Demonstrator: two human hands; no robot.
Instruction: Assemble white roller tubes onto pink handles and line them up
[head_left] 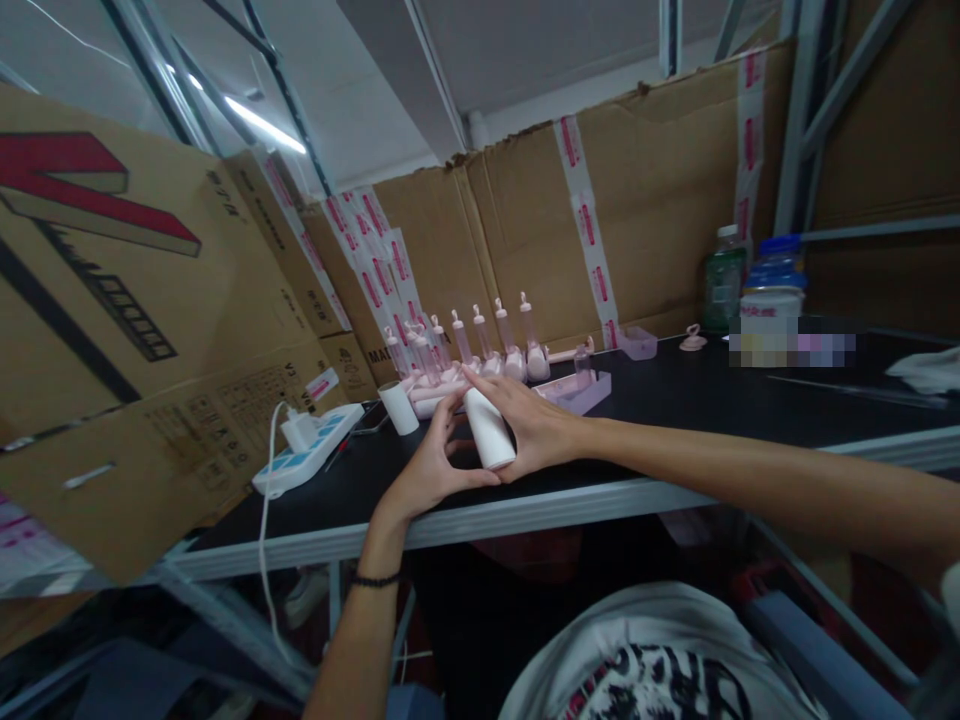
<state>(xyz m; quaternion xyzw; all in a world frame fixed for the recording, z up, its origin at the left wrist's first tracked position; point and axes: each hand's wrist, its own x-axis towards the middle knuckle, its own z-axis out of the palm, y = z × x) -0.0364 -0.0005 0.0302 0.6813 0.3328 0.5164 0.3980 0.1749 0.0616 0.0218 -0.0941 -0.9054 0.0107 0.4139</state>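
Note:
Between my two hands is a white cylinder [489, 432], tilted above the table near its front edge. My left hand [439, 462] curves around its left side, thumb by the lower end. My right hand [534, 425] wraps its right side, fingers reaching the upper end. A second white cylinder [399, 408] stands on the table left of my hands. Behind them several pink devices with clear tubes and ring tops [480, 335] stand in a row, their lower parts partly hidden by my hands. A pink translucent tray [592, 395] lies just right of the row.
A white power strip [311, 450] with a plugged-in charger and cable lies at the left. To the right are a small pink tray [637, 343], a pink ring-shaped part [693, 338], a green bottle [724, 280] and a blue-lidded jar [774, 300]. Cardboard walls [517, 230] stand behind.

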